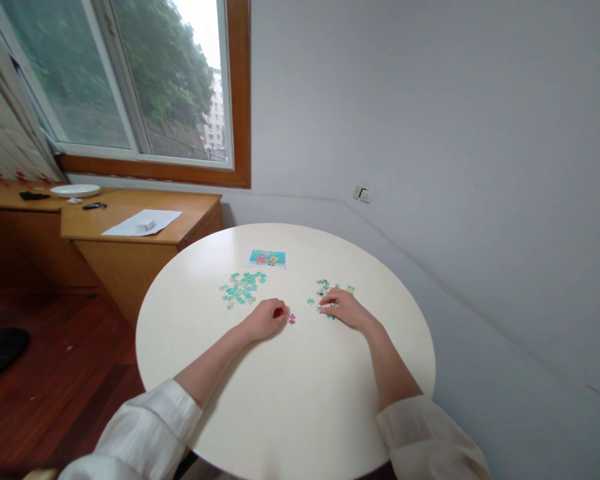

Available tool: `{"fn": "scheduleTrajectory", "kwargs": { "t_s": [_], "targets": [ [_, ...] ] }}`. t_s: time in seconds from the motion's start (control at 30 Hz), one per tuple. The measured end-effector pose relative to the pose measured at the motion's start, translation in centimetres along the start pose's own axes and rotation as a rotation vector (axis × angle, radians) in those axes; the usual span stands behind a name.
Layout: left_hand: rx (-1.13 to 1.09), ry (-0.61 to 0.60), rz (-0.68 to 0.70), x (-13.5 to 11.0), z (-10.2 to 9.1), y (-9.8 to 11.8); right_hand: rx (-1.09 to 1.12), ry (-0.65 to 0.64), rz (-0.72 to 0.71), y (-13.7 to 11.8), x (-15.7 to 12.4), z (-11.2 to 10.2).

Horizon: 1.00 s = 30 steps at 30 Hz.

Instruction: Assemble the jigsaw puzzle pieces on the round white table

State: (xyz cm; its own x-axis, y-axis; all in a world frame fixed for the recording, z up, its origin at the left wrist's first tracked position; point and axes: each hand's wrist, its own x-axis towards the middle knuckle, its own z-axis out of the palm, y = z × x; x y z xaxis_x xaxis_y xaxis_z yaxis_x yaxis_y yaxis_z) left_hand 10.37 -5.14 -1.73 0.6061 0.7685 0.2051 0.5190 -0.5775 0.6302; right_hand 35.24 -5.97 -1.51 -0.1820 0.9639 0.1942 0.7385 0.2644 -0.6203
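Observation:
My left hand [267, 319] rests on the round white table with its fingers curled in. Whatever its fingertips may hold is hidden. Just right of them lies a pink jigsaw piece [293, 319]. My right hand [346, 308] reaches over a small group of mixed jigsaw pieces [323, 283], thumb and fingers apart, the thumb close to a piece on the table. A single teal piece [311, 302] lies left of that hand. Beyond my left hand spreads a pile of teal jigsaw pieces [241, 289]. A picture card [267, 259] with cartoon figures lies behind the pile.
The round table [290, 407] stands close to a pale wall [430, 133]. Left of it is a wooden desk [200, 213] bearing a white sheet [130, 227] with a small white block, a plate [76, 191] and a dark object. A window is above the desk.

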Motion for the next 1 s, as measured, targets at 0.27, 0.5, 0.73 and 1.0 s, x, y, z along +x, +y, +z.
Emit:
{"fn": "scheduleTrajectory", "kwargs": {
  "t_s": [0.27, 0.5, 0.73, 1.0],
  "targets": [
    [0.009, 0.002, 0.002, 0.04, 0.10, -0.13, 0.038, -0.050, 0.018, -0.07, -0.05, 0.11],
    [0.013, 0.001, 0.001, 0.07, 0.06, -0.07, 0.020, -0.041, 0.000, -0.10, 0.00, 0.19],
    [0.016, 0.000, -0.004, -0.02, -0.07, -0.01, -0.002, -0.013, 0.036, 0.06, 0.12, 0.33],
    [0.012, -0.003, 0.004, -0.05, -0.06, -0.10, -0.035, -0.007, 0.055, 0.36, 0.21, 0.45]
  ]
}}
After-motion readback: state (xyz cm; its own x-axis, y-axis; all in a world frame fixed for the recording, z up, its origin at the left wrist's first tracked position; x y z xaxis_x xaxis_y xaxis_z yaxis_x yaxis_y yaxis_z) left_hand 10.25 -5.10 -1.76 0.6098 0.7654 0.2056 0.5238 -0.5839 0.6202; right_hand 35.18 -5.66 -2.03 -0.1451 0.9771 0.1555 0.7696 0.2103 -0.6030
